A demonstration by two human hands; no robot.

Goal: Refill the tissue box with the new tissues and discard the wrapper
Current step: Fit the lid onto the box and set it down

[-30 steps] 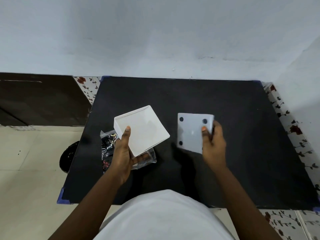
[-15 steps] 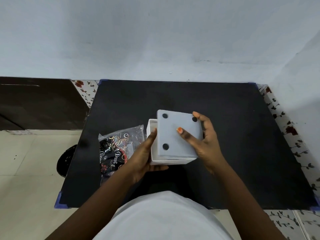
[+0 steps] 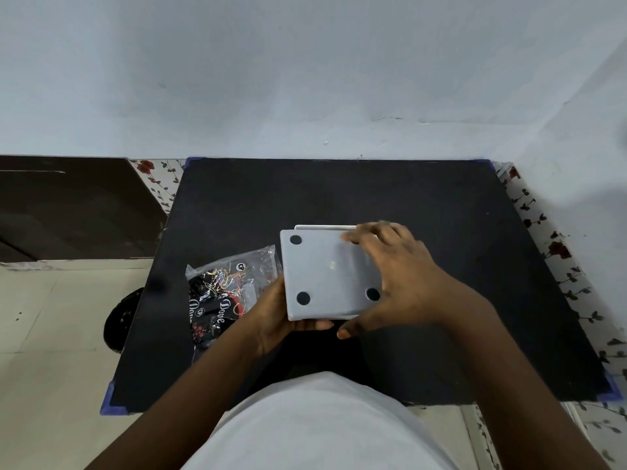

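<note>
A white tissue box is held over the black table, mostly hidden under its grey base panel, which has round black feet at the corners. My left hand grips the box from the left and underneath. My right hand lies over the panel's right side, fingers spread, pressing it onto the box. A clear plastic tissue wrapper with black, red and gold print lies flat on the table just left of the box, partly under my left hand.
The table stands against a pale wall. A dark round object sits on the tiled floor beside the table's left edge. A dark wooden panel lies at the far left. Floral-patterned tiles border the table's right.
The box and the base panel were apart, one in each hand. My hands came together and the panel now sits squarely on the box, with my right hand spread flat over it.
</note>
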